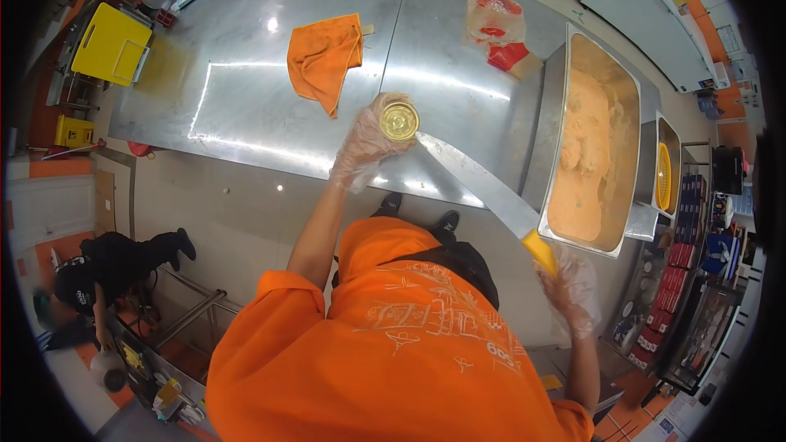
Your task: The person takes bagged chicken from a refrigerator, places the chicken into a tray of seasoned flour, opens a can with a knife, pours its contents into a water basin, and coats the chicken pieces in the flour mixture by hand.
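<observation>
In the head view, my left hand (368, 135), in a clear plastic glove, is wrapped round a small round can (399, 121) with a gold-coloured end turned up. It is held near the front edge of the steel table. My right hand (571, 290), gloved too, grips a large knife (479, 184) by its yellow handle. The blade points up and left, and its tip is at the can's rim; whether they touch I cannot tell. Right of the blade stands a deep steel pan (532, 143) holding a pale orange mixture (580, 164).
An orange cloth (323, 61) lies on the steel table (246, 37), with a red-and-clear plastic bag (497, 20) farther right. Beside the pan is a smaller container with a yellow strainer (664, 176). A yellow cutting board (111, 43) stands far left. Another person (106, 274) is lower left.
</observation>
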Demonstrator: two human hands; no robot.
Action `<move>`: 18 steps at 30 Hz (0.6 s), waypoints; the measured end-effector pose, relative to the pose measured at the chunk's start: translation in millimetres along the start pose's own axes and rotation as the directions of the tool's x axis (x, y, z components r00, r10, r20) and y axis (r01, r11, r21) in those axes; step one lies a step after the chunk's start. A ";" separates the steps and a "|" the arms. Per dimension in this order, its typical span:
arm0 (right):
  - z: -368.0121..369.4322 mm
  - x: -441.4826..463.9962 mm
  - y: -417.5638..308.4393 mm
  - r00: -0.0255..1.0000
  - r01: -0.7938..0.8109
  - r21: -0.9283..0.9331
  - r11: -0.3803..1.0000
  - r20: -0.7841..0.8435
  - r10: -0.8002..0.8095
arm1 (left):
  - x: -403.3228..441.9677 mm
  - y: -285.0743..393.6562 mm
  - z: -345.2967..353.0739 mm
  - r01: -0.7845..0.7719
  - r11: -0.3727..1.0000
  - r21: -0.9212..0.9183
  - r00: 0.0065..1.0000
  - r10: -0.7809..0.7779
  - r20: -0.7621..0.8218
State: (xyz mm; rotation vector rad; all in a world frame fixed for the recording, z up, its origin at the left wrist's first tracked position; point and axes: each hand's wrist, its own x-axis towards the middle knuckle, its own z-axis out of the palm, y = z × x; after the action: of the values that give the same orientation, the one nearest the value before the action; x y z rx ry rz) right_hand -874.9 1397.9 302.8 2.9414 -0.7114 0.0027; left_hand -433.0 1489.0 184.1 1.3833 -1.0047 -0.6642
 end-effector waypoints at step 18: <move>208.4 -1.9 -79.1 0.940 -0.341 0.274 0.899 0.089 0.330 | 7.7 -3.5 -5.7 0.026 0.996 0.087 0.993 -0.036 0.115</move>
State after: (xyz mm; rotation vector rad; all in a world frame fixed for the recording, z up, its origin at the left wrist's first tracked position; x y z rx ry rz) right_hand -845.8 1445.2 87.0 3.0431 -1.3216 0.0835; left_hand -423.9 1484.6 182.6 1.4506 -1.1175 -0.7395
